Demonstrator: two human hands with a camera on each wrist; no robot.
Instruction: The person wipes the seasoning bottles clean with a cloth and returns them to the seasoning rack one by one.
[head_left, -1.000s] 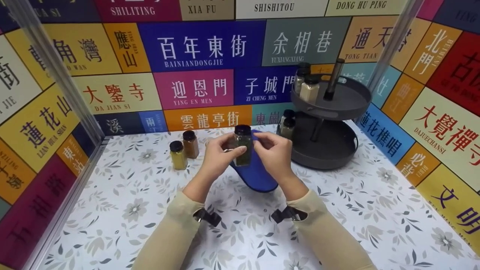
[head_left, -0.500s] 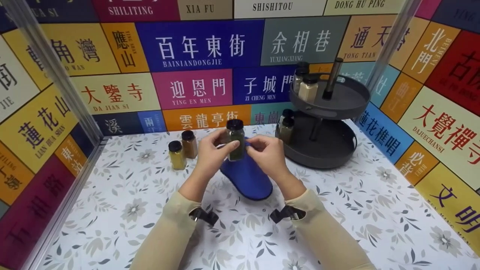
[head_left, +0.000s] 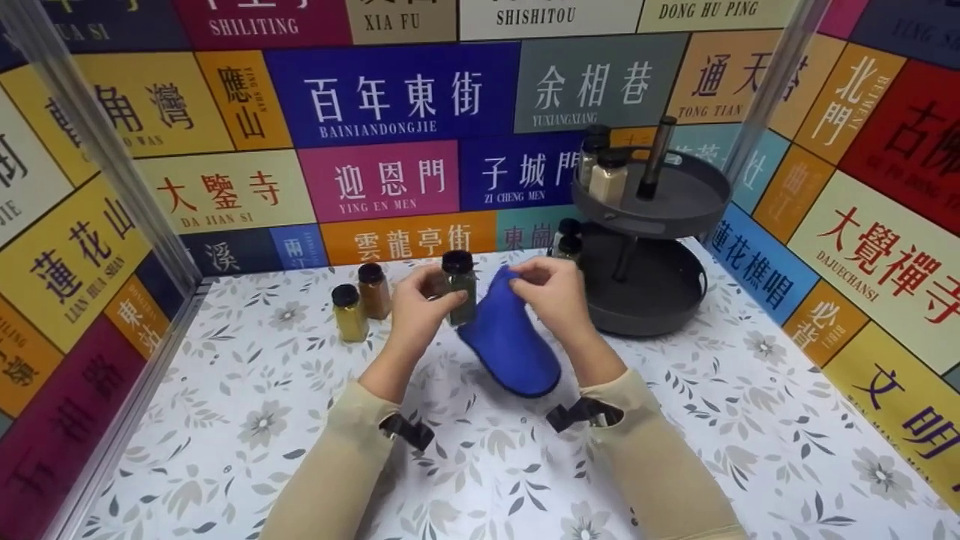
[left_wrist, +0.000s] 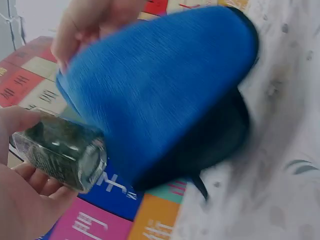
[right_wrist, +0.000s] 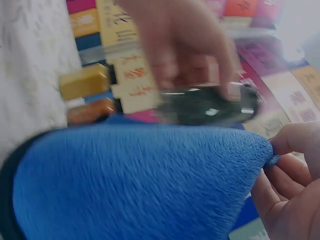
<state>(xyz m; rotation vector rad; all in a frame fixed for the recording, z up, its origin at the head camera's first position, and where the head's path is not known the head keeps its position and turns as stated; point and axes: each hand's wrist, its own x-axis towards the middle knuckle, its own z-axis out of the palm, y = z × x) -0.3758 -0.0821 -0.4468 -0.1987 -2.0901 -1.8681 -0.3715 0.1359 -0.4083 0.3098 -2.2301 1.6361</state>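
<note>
My left hand [head_left: 415, 306] grips a square glass jar [head_left: 460, 289] with dark green contents and a black lid, held upright in the head view. My right hand [head_left: 553, 294] pinches the top end of a blue fuzzy cloth [head_left: 510, 341] with dark edging, which hangs down to the right of the jar. In the left wrist view the cloth [left_wrist: 160, 85] lies beside the jar [left_wrist: 62, 150], with a dark underside showing. The right wrist view shows thumb and fingers [right_wrist: 287, 170] on the cloth's narrow tip.
A yellow jar [head_left: 350, 319] and an orange-brown jar [head_left: 373, 292] stand left of my left hand on the floral tabletop [head_left: 247, 465]. At the right is a two-tier dark tray [head_left: 637, 319], with a pale jar [head_left: 608, 180] and others on its tiers.
The jar has moved left, away from the cloth. My right hand has drawn the cloth aside to the right, and more of it shows between the hands.
</note>
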